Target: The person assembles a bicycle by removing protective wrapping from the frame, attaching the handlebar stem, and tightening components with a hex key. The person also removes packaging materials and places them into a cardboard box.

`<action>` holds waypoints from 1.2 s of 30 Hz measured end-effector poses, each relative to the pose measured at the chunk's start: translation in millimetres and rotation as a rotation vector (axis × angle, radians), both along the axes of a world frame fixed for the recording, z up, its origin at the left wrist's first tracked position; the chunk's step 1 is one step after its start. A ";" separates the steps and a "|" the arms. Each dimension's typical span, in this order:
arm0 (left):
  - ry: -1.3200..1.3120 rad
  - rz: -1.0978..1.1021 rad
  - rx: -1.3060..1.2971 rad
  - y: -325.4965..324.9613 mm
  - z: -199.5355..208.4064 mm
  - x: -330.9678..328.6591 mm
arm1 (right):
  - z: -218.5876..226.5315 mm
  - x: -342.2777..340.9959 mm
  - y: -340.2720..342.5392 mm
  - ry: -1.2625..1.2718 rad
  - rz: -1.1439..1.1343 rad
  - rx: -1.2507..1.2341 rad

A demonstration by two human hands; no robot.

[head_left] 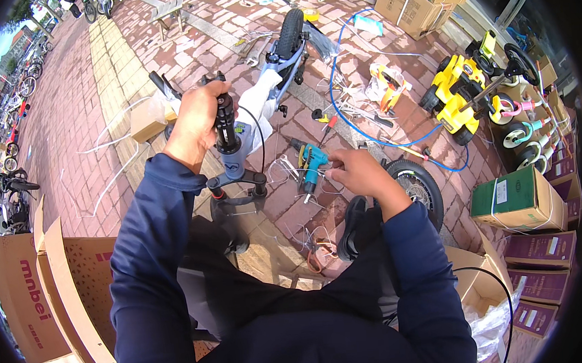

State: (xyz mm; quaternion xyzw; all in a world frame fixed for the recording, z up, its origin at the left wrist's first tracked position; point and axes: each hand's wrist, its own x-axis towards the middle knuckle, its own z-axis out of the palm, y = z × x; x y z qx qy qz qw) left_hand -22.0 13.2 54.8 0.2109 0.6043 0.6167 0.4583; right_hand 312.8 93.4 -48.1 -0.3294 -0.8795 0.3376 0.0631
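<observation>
Reddish brick paving (80, 156) spreads out beneath us in sunlight, with a yellow strip (113, 66) running along it and a row of parked bicycles (26, 86) down the far left. Just ahead of our legs stands a small grey-blue bicycle frame (288, 72), its rear tyre (289, 34) pointing away from us and part of its tubing covered in white wrapping (261, 92). Our left hand (197, 119) is closed around the black steering stem (227, 128), directly above the grey head tube (233, 164) and the black fork (258, 178), whose lower legs are blurred.

Our right hand (364, 173) is low over the bricks, fingers curled, just beside a teal power drill (312, 161); we cannot tell whether it touches the drill or pinches something small. Near the drill lies a red-and-black screwdriver (330, 126). By our right knee we see a loose wheel (422, 184).

Farther right, a blue hose (333, 87) loops around scattered tools, beyond which sits a yellow ride-on toy (456, 99). Purple cartons (542, 248) are stacked at the right edge, and an open brown carton (25, 294) stands at our lower left.
</observation>
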 end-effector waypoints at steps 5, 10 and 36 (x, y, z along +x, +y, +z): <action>0.001 0.041 -0.046 -21.3 -22.8 64.9 | -3.9 10.3 -7.7 -0.048 0.048 0.021; -0.101 0.046 0.012 -46.0 -48.6 97.1 | -8.2 16.6 -18.0 -0.100 0.103 0.048; -0.441 -0.250 0.311 -68.2 -99.7 31.7 | -73.2 -65.3 -66.4 -0.255 0.200 -0.145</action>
